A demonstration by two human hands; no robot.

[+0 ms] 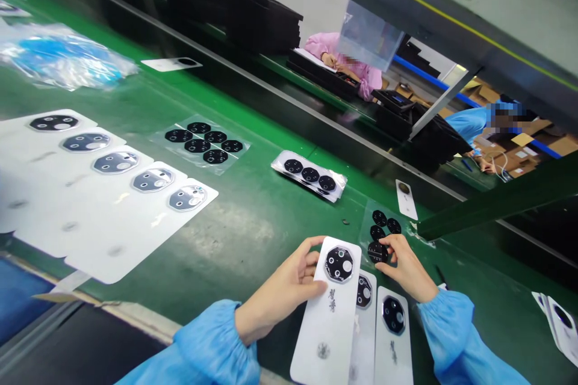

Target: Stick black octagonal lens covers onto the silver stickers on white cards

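Observation:
My left hand point(286, 283) grips a white phone back panel point(326, 328) by its left edge, thumb on its face. That panel carries a black octagonal camera piece with ring holes at its top. Two similar white panels, a middle one point(365, 331) and a right one point(394, 343), lie partly beside and under it. My right hand point(409, 267) pinches a black octagonal sticker point(376, 252) between thumb and fingers, at the lower end of a clear sheet point(368, 216) bearing other black stickers. Whether this sticker is free of the sheet, I cannot tell.
Several white panels point(112, 225) overlap at left. Another sticker sheet point(203, 143) and a stack of sticker strips point(311, 177) lie on the green bench point(253, 240). A plastic bag point(67, 60) is far left. A green post point(497, 195) slants at right. Co-workers sit beyond.

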